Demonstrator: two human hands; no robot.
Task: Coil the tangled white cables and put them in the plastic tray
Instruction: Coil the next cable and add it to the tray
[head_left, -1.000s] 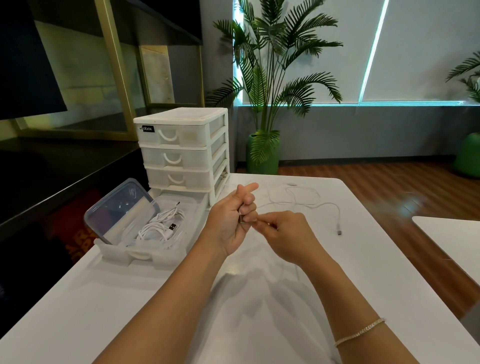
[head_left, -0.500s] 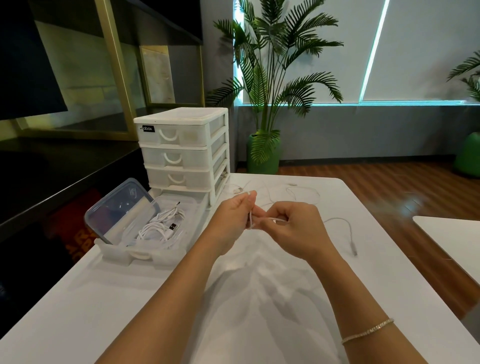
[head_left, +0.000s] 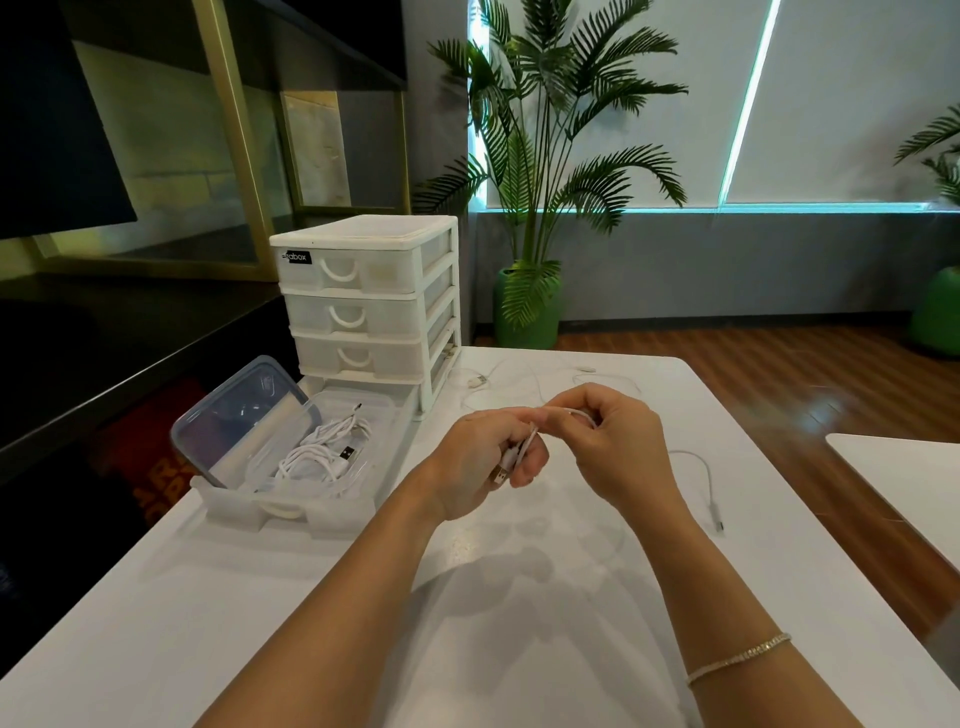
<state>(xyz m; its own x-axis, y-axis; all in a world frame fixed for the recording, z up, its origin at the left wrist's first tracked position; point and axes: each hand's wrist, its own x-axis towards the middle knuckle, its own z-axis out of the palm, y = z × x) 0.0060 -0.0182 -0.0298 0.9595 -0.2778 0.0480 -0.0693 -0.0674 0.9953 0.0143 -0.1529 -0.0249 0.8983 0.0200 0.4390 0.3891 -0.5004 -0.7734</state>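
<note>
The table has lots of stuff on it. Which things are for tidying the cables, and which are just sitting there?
For the job:
white cable both hands hold
left hand
right hand
coiled cables
plastic tray
loose cable

Just there:
drawer unit
clear lid
potted palm

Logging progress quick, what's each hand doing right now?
Left hand: grips the white cable near its USB plug.
Right hand: pinches the same cable.

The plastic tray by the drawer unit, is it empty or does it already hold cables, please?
Not empty: the plastic tray holds coiled white cables.
</note>
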